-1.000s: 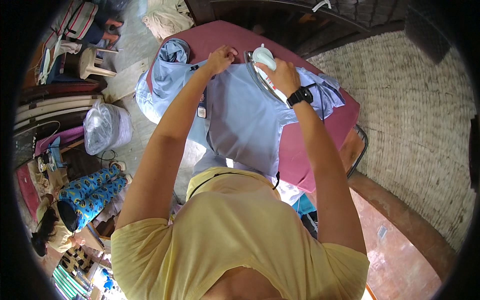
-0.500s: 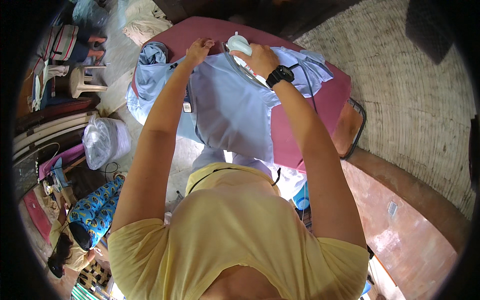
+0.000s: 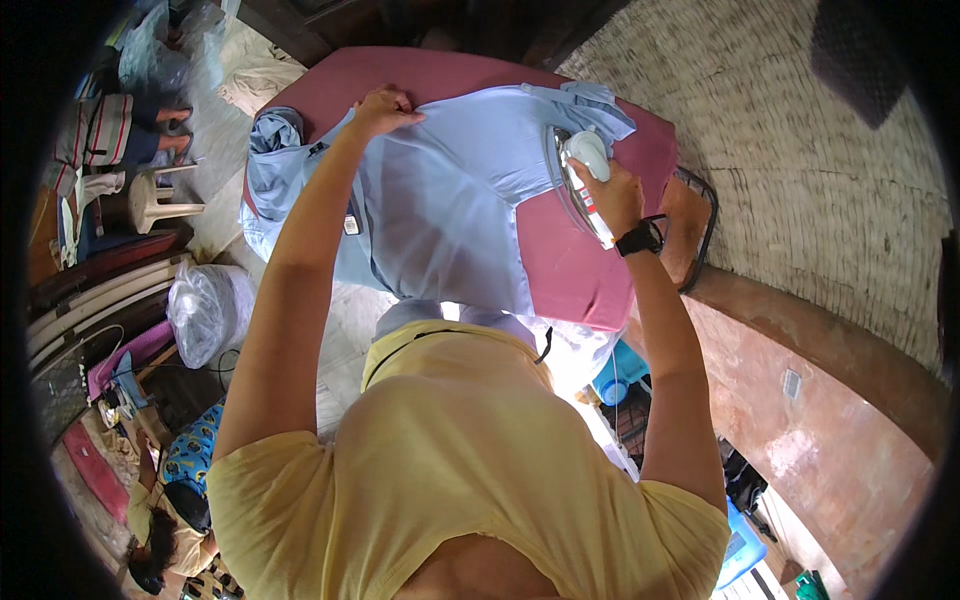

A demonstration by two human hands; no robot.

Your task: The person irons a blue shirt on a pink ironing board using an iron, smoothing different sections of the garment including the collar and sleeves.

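A light blue shirt (image 3: pixel 450 205) lies spread over a maroon-covered ironing board (image 3: pixel 570 270), its left part bunched up. At the shirt's far edge, my left hand (image 3: pixel 384 112) has its fingers curled and pinched on the cloth. My right hand (image 3: pixel 616 198), with a black watch on the wrist, is wrapped round the handle of a white clothes iron (image 3: pixel 588 157). The iron sits at the right side of the board, over the shirt's right end and the bare cover beside it. A small white tag (image 3: pixel 351 225) shows on the shirt's left part.
A metal frame (image 3: pixel 708 230) juts from the board's right end. To the left are a plastic stool (image 3: pixel 150 205), a clear plastic bag (image 3: pixel 208 310) and another person (image 3: pixel 185 500) at the lower left. A woven mat surface (image 3: pixel 790 160) spreads at the right.
My right hand has carried the iron to the right and nearer, off the shirt's far middle. My left hand has moved slightly left, its fingers now curled on the shirt's edge.
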